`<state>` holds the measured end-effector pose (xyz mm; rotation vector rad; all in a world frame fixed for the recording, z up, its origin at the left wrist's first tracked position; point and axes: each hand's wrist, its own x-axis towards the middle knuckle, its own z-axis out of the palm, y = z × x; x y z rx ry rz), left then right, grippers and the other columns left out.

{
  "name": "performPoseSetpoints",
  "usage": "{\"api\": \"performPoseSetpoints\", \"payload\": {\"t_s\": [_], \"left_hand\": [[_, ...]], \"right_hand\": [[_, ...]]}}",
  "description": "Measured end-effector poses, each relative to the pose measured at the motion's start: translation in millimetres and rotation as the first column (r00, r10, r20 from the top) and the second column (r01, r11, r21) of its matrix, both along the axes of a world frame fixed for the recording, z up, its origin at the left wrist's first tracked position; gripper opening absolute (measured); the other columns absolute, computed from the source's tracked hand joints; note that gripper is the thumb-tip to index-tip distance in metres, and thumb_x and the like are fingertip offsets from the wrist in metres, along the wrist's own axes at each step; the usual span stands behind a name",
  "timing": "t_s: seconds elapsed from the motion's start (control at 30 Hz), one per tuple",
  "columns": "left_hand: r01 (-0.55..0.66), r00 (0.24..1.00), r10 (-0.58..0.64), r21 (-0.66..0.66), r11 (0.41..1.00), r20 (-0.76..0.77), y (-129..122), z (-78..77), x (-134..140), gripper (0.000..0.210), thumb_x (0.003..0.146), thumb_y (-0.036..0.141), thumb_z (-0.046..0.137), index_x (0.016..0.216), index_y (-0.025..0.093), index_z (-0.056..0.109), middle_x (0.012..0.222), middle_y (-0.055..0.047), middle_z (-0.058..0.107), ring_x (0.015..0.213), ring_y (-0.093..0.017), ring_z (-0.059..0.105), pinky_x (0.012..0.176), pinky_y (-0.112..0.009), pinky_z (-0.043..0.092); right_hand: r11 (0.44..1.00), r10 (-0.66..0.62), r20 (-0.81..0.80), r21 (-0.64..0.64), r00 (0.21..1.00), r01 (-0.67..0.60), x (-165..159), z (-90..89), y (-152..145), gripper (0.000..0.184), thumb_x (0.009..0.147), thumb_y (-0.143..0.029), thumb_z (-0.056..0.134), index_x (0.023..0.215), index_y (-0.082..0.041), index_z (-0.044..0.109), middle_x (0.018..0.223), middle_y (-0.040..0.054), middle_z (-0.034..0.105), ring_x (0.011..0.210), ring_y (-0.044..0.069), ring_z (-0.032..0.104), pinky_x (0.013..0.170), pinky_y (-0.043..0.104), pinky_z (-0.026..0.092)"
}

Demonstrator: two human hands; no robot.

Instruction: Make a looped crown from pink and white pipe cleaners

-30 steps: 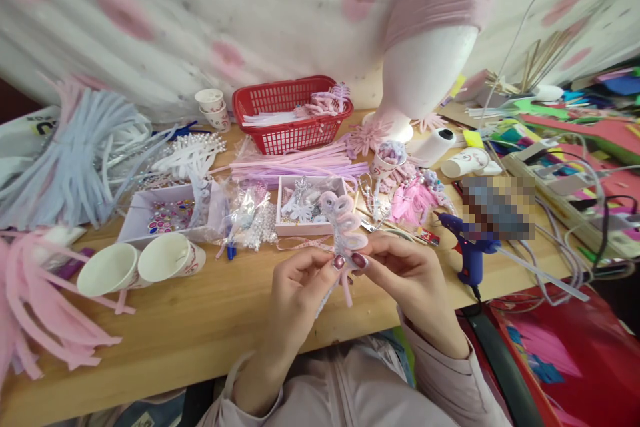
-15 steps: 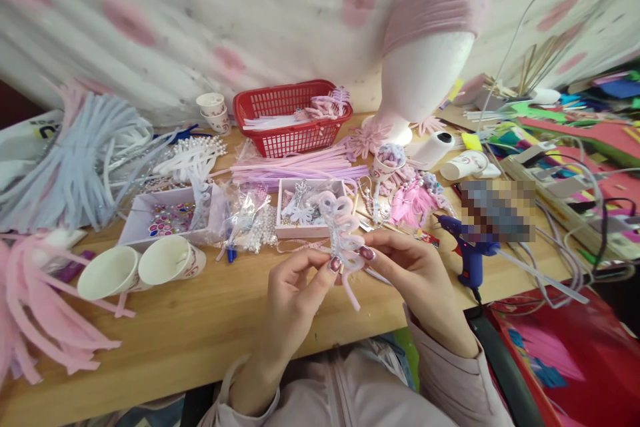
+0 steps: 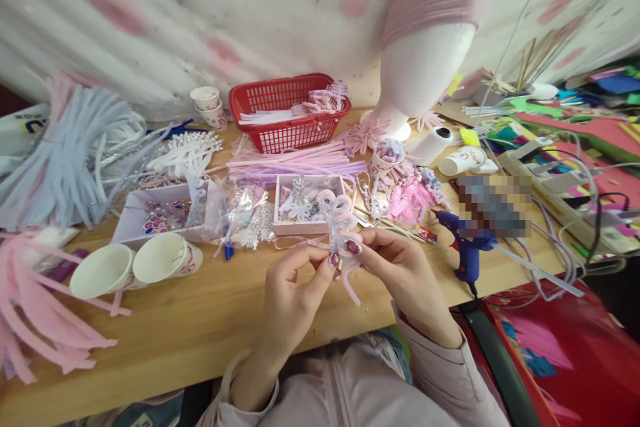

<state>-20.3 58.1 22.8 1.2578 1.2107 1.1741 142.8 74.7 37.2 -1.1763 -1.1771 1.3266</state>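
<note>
Between my two hands, above the front of the table, is a looped pipe-cleaner piece (image 3: 343,213) in pale pink and whitish lilac. Its loops fan out upward and to the right, and a loose pink end hangs below. My left hand (image 3: 300,287) pinches the lower left of the piece between thumb and forefinger. On its right side, my right hand (image 3: 395,263) grips the loops, thumb in front and fingers behind. The fingertips hide the lower loops. Just behind the piece stands a small white box (image 3: 306,228) of silvery and white trinkets.
A blue glue gun (image 3: 466,247) rests at the right by a power strip (image 3: 555,197) and cables. Paper cups (image 3: 163,260) and pink pipe cleaners (image 3: 55,307) lie left. Behind are a red basket (image 3: 290,140), pastel pipe cleaners (image 3: 295,165) and a white mannequin head (image 3: 425,67).
My right thumb has moved slightly left and up over the loops, covering more of them. My left hand keeps its pinch. The whole view has shifted slightly.
</note>
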Motion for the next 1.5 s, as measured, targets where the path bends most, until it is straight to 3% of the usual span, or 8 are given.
{"api": "performPoseSetpoints", "payload": {"t_s": [0.37,0.8,0.9,1.0,1.13,1.27,1.5], "left_hand": [[0.066,0.997,-0.062,-0.074,0.995,0.054,-1.5,5.4,-3.6,0.019,0.090,0.030,0.067,0.074,0.021,0.073,0.077,-0.002,0.074,0.083,-0.021,0.067,0.077,-0.029,0.050],[-0.070,0.971,0.090,-0.095,0.993,0.223,0.3,-3.5,0.0,0.014,0.085,0.033,0.075,0.082,0.022,0.083,0.082,-0.005,0.081,0.079,-0.021,0.073,0.080,-0.029,0.055],[-0.125,0.954,0.154,-0.127,0.984,0.257,-0.4,-6.7,0.2,0.014,0.083,0.035,0.078,0.082,0.022,0.083,0.081,-0.005,0.082,0.081,-0.021,0.075,0.079,-0.028,0.056],[-0.146,0.931,0.192,-0.166,0.975,0.310,-0.4,-8.6,0.8,0.018,0.079,0.039,0.081,0.084,0.021,0.082,0.078,-0.005,0.081,0.075,-0.019,0.075,0.073,-0.025,0.058],[-0.112,0.927,0.169,-0.182,0.977,0.335,3.3,-9.2,1.3,0.024,0.077,0.042,0.082,0.082,0.019,0.081,0.076,-0.006,0.081,0.068,-0.019,0.075,0.068,-0.025,0.060],[-0.183,0.930,0.225,-0.164,0.969,0.291,8.9,-7.8,-1.2,0.024,0.077,0.042,0.083,0.081,0.019,0.078,0.074,-0.005,0.081,0.073,-0.019,0.076,0.073,-0.024,0.059],[-0.337,0.906,0.350,-0.095,0.937,0.240,7.7,7.3,6.3,0.019,0.075,0.036,0.083,0.073,0.020,0.074,0.072,-0.002,0.079,0.071,-0.016,0.074,0.068,-0.020,0.054]], "right_hand": [[0.979,-0.110,0.145,0.186,0.983,0.083,-1.4,-9.2,-4.5,0.020,0.086,-0.039,0.076,0.078,-0.020,0.077,0.074,0.0036,0.075,0.066,0.015,0.066,0.061,0.024,0.052],[0.967,-0.123,0.123,0.239,0.985,0.091,-4.2,-7.7,-5.0,0.020,0.091,-0.041,0.070,0.088,-0.024,0.081,0.075,0.0023,0.076,0.069,0.016,0.070,0.063,0.022,0.055],[0.972,-0.144,0.080,0.199,0.986,0.126,-5.6,-3.9,-6.3,0.024,0.092,-0.044,0.068,0.087,-0.023,0.080,0.068,0.0010,0.069,0.067,0.014,0.066,0.063,0.022,0.055],[0.980,-0.139,-0.028,0.139,0.990,0.142,-9.0,-3.9,-4.7,0.020,0.090,-0.044,0.071,0.088,-0.024,0.076,0.075,-0.0002,0.067,0.070,0.013,0.062,0.067,0.021,0.053],[0.985,-0.161,-0.224,0.027,0.961,0.172,-12.9,-13.9,3.0,0.020,0.087,-0.041,0.075,0.083,-0.023,0.065,0.078,-0.0021,0.061,0.071,0.012,0.057,0.067,0.022,0.048],[0.978,-0.196,-0.336,-0.004,0.921,0.207,-11.3,-22.7,10.5,0.030,0.088,-0.045,0.070,0.075,-0.022,0.057,0.071,-0.0023,0.053,0.064,0.013,0.048,0.061,0.025,0.041],[0.955,-0.210,-0.055,0.203,0.976,0.217,-4.3,-14.5,9.9,0.055,0.099,-0.055,0.052,0.057,-0.020,0.049,0.057,-0.0018,0.044,0.057,0.013,0.038,0.056,0.028,0.032]]}}
